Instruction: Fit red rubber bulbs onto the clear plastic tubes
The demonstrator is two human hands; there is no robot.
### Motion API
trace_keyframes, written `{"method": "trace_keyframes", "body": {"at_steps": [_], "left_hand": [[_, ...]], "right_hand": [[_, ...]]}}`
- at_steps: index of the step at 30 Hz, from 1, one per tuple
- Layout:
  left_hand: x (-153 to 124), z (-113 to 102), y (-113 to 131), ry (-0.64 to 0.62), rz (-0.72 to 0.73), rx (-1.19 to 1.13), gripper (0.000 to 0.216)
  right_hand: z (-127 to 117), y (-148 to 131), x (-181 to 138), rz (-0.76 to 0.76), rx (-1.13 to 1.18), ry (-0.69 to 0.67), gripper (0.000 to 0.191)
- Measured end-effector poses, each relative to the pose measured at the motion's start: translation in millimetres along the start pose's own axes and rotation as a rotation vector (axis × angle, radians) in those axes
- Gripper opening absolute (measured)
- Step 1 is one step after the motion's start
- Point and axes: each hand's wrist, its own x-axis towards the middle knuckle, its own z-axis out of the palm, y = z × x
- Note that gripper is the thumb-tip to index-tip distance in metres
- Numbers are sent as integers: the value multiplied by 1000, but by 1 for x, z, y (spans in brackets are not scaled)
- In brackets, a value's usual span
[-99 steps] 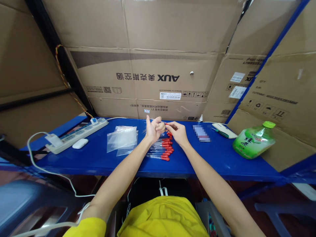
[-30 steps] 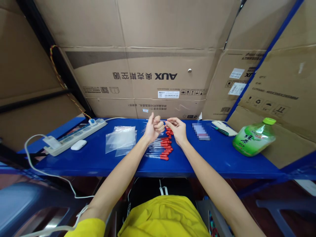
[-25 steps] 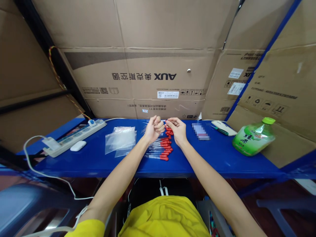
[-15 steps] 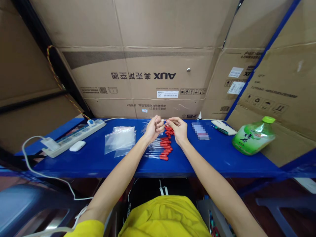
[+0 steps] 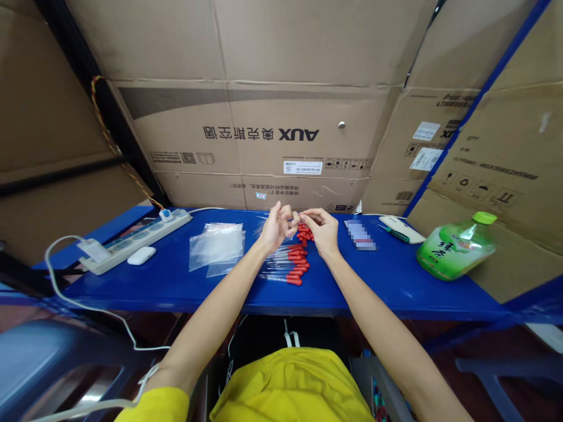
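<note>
My left hand (image 5: pixel 278 227) is raised over the back of the table, its fingers curled and its thumb up. What lies in those fingers is too small and hidden to make out. Facing it, my right hand (image 5: pixel 322 228) pinches with thumb and forefinger, and a bit of a red rubber bulb (image 5: pixel 301 215) shows at the tips. The fingertips of both hands nearly meet. Just below are loose red bulbs (image 5: pixel 305 233) in a pile. Nearer me, several glass droppers (image 5: pixel 281 264) with red bulbs lie in a row, bulbs to the right. Thin clear tubes (image 5: pixel 260 225) lie behind my left hand.
Clear plastic bags (image 5: pixel 220 249) lie left on the blue table (image 5: pixel 352 287). Beyond them are a white earphone case (image 5: pixel 141 255) and a power strip (image 5: pixel 136 243). On the right are a phone (image 5: pixel 360 235), a green-handled tool (image 5: pixel 396 233) and a green bottle (image 5: pixel 455 249). Cardboard walls stand behind.
My left hand's fingers have loosened a little and turned more open. A pale thin piece seen between the hands before is now hardly visible. The view has shifted slightly.
</note>
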Motion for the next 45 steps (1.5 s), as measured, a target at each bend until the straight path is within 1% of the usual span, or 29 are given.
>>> {"method": "trace_keyframes", "body": {"at_steps": [2, 7, 10, 13, 16, 18, 20, 23, 28, 32, 38, 45], "left_hand": [[0, 0, 1, 14, 1, -6, 48], [0, 2, 5, 77, 63, -60, 45], [0, 2, 6, 60, 66, -82, 44], [0, 1, 6, 50, 48, -83, 43], [0, -1, 5, 40, 34, -58, 43], [1, -2, 4, 28, 32, -47, 43], [1, -2, 3, 44, 24, -47, 44], [1, -1, 3, 73, 16, -37, 46], [1, -1, 4, 28, 51, 16, 46], [3, -2, 3, 51, 39, 7, 47], [4, -4, 3, 77, -1, -35, 50], [5, -8, 4, 53, -16, -49, 50]], "right_hand": [[-1, 1, 1, 17, -6, -21, 29], [-2, 0, 2, 44, 11, -102, 32], [-2, -2, 1, 55, 44, -134, 35], [-2, -2, 1, 66, 68, -122, 34], [-2, 0, 2, 110, 79, -105, 37], [-2, 2, 2, 141, 58, -101, 39], [-3, 4, 3, 155, 27, -112, 37], [-4, 5, 3, 140, -6, -126, 31], [-5, 6, 3, 90, -59, -100, 29], [-5, 5, 3, 68, -68, -102, 27], [-3, 2, 0, 59, -89, -100, 27], [-1, 0, -2, 84, -80, -108, 29]]}}
